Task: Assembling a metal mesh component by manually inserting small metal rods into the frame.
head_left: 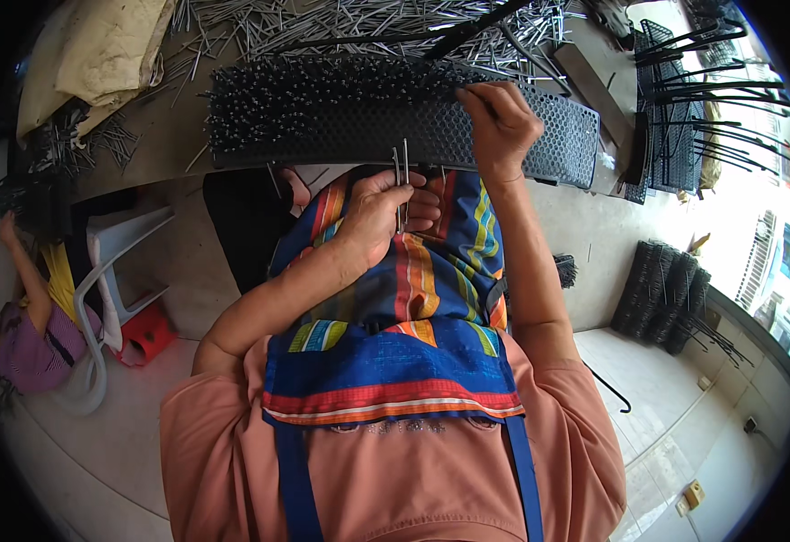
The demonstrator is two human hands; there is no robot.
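Note:
A long black panel [549,144] full of small round holes lies along the near edge of the table. Dark pins with pale tips [296,99] stand crowded over its left part and along its far side; bare holes show at the right and along the near side. My left hand [377,212], below the panel's near edge over my striped apron [413,298], grips a few thin metal rods [404,172] between thumb and fingers. Over the panel, my right hand [508,126] is pinched at the right end of the pins. Whatever its fingertips hold is too small to make out.
Loose metal rods [359,23] lie heaped behind the panel. A yellowish sack [110,50] is at the far left. Black racks with long handles [675,90] stand at right, dark bundles [657,294] on the floor. Another person [38,352] works at left, beside a pale chair [97,298].

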